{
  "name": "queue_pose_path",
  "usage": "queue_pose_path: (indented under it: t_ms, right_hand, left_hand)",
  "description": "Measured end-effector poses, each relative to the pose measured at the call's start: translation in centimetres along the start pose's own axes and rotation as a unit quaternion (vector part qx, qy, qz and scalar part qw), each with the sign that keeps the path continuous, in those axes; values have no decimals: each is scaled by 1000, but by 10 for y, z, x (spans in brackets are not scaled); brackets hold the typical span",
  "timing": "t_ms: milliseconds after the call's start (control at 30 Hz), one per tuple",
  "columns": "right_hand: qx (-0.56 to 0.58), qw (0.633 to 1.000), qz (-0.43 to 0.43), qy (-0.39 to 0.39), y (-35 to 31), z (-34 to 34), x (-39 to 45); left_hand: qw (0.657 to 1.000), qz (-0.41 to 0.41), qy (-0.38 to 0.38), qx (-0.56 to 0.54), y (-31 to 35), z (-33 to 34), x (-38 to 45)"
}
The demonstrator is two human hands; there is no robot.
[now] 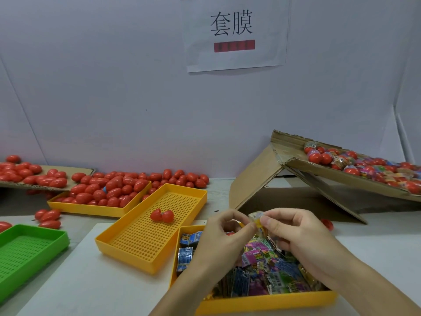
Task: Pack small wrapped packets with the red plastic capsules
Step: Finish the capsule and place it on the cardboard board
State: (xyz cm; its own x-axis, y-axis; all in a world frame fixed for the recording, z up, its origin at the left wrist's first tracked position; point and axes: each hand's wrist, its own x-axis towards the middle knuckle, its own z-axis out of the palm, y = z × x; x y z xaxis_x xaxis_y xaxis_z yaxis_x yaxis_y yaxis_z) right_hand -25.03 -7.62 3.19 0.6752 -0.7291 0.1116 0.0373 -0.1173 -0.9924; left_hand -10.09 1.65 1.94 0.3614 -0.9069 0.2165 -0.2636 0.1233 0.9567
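While both hands work above it, the packet tray [268,301] sits nearest the person, full of wrapped packets [259,254]. To its left lies the perforated yellow tray [127,245] holding one opened capsule [162,215], its two halves side by side. Closed capsules [109,190] fill a further tray behind. The left hand [218,238] and right hand [293,233] each pinch one small packet [258,221] between thumb and fingertips, just above the packet tray. Risk, as a judgement: the fingertip grip is slight, so the packet may slip back into the pile; an unfolded packet may also prevent the capsule halves from closing.
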Motion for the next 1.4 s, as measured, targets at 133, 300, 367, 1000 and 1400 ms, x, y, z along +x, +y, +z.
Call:
queue_pose_path:
  t_ms: [133,300,367,1000,1400]
  right_hand:
    - [27,997,9,78,4,-8,5]
    - [20,991,-2,132,8,-9,7]
    - [12,990,-9,140,9,-9,9]
    - [-24,988,-32,150,14,-9,9]
    - [-73,986,-79,124,12,-3,5]
  left_hand:
    - [973,-113,-89,-178,1,-3,2]
    - [983,-105,-41,-145,-10,-1,5]
    - [989,-77,-26,-122,-9,-1,4]
    - [983,-72,-1,-171,-7,2,5]
    - [984,-68,-13,-166,-9,5,5]
